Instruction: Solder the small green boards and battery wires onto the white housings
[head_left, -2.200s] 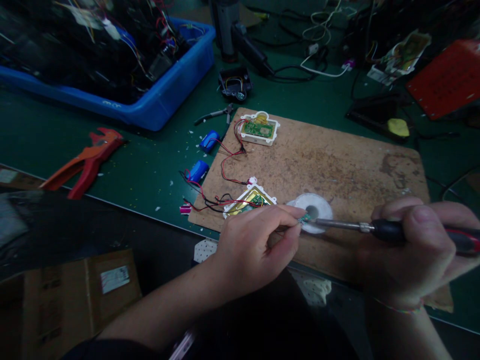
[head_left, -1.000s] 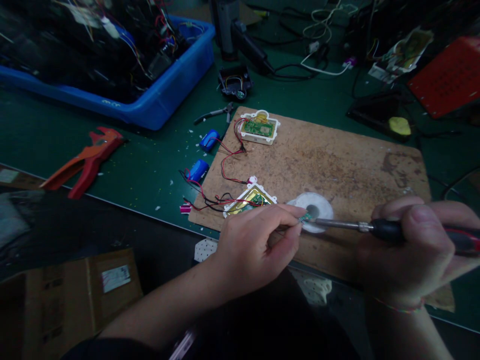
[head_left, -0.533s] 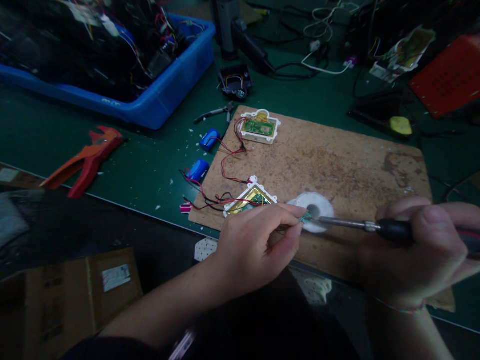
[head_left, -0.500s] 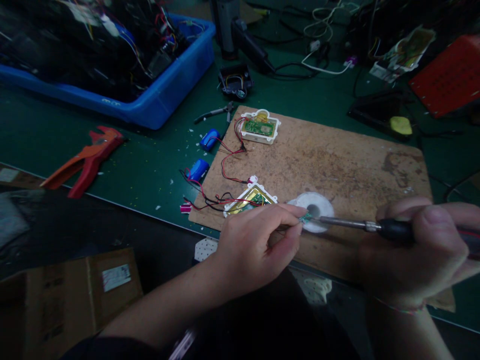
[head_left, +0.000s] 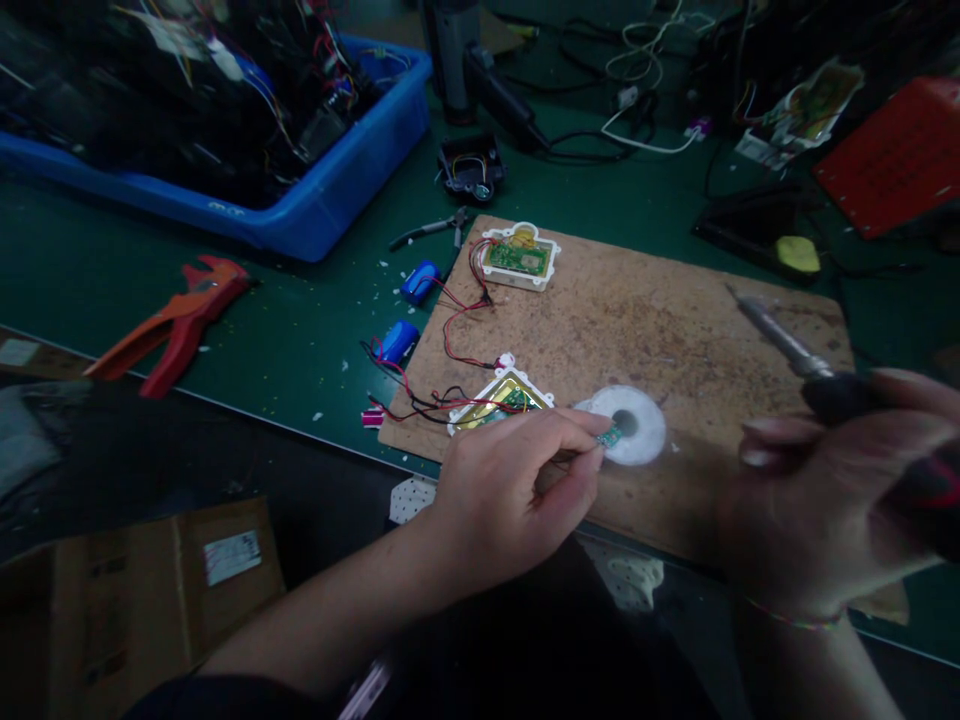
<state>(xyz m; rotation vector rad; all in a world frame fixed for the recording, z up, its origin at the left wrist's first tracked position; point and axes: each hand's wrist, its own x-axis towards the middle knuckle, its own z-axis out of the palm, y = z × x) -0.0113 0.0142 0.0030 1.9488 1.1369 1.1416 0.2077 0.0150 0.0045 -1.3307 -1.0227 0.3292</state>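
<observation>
Between thumb and forefinger, my left hand [head_left: 521, 485] pinches a small green circuit board [head_left: 610, 437]. The board sits over the left side of a white spool [head_left: 646, 425] that lies flat on the brown board [head_left: 600, 310]. My right hand [head_left: 832, 490] is wrapped round a soldering iron [head_left: 787, 345], its tip up and to the left, apart from the circuit board. Just behind my left hand is a white-framed module [head_left: 501, 398], partly covered by my fingers. Red and black wires run from it towards a blue battery [head_left: 396, 342].
A second white-framed module [head_left: 517, 258] and another blue battery [head_left: 420, 282] are further back. Cutters [head_left: 431, 230], orange-red pliers [head_left: 176, 325] and a blue bin [head_left: 352, 150] of wired parts stand left. To the right are a yellow sponge [head_left: 797, 255] and a red box [head_left: 892, 155].
The soldering iron has lifted off the small circuit board and swung up and right, with my right hand tilting. My left hand and the circuit board have stayed in place.
</observation>
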